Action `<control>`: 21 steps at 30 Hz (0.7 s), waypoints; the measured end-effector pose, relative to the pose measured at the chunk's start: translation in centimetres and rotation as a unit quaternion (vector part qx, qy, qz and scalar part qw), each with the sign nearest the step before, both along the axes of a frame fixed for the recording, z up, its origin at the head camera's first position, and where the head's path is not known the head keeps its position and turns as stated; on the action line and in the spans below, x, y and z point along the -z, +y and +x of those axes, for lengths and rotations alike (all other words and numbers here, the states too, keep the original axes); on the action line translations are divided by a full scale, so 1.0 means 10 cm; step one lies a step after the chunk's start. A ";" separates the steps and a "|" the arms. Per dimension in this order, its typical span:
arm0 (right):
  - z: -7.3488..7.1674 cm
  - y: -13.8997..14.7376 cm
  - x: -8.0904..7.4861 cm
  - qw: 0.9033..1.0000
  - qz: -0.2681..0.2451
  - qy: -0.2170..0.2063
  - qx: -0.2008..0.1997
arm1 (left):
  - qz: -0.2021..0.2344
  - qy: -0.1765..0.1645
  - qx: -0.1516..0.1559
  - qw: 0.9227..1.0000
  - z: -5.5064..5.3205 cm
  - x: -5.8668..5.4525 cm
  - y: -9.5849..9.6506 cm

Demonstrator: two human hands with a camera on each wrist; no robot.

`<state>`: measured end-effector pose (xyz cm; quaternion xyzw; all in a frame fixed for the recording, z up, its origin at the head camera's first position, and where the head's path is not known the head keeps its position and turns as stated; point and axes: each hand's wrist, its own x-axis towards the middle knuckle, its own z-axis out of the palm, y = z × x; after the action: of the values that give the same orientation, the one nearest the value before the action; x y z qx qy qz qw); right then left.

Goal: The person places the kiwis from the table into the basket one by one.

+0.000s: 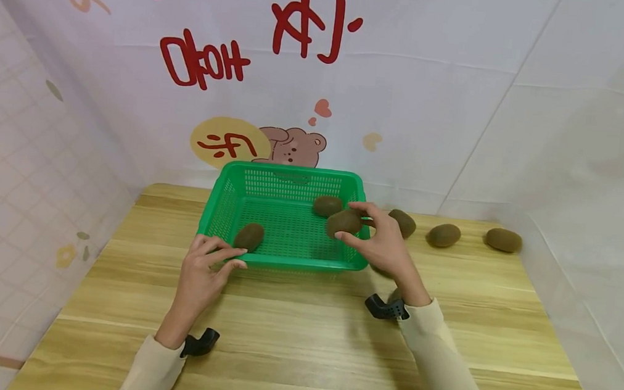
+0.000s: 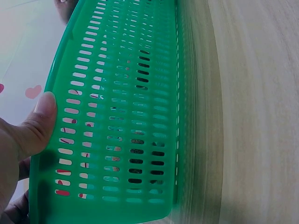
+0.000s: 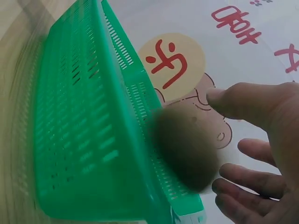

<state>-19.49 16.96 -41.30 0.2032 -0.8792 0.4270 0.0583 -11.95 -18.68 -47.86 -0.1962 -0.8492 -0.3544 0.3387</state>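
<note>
A green plastic basket (image 1: 284,261) with slotted walls stands on the table. My left hand (image 1: 208,266) grips its near rim at the left corner, the thumb (image 2: 39,121) lying against the outer wall. Over the basket's right side, my right hand (image 1: 380,241) has its fingers spread around a brown kiwi (image 1: 344,224). In the right wrist view that kiwi (image 3: 184,149) is blurred, with a gap between it and the thumb. Inside the basket lie a kiwi (image 1: 249,237) at the front left and another kiwi (image 1: 327,206) at the back right.
Right of the basket, on the wooden table (image 1: 287,354), lie a kiwi (image 1: 401,224) partly behind the hand, a middle kiwi (image 1: 444,235) and a far-right kiwi (image 1: 503,239). Others are mostly hidden under the right forearm. A printed cloth (image 1: 436,107) hangs behind.
</note>
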 end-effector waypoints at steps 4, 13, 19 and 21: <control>0.01 0.01 0.01 1.000 0.013 -0.006 0.007 | -0.003 -0.003 -0.002 1.000 0.01 -0.01 0.00; 0.05 0.10 0.01 0.999 0.036 0.005 -0.002 | -0.004 -0.005 -0.004 1.000 0.01 -0.01 0.01; 0.08 0.20 0.02 0.998 0.057 0.006 0.011 | -0.001 -0.013 -0.004 1.000 0.02 -0.02 0.01; 0.08 0.24 0.03 0.998 0.061 0.010 0.011 | -0.001 -0.015 -0.003 1.000 0.02 -0.02 0.01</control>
<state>-18.72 19.40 -41.56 0.2007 -0.9053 0.3696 0.0589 -11.78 -18.63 -47.68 -0.1883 -0.8551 -0.3554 0.3271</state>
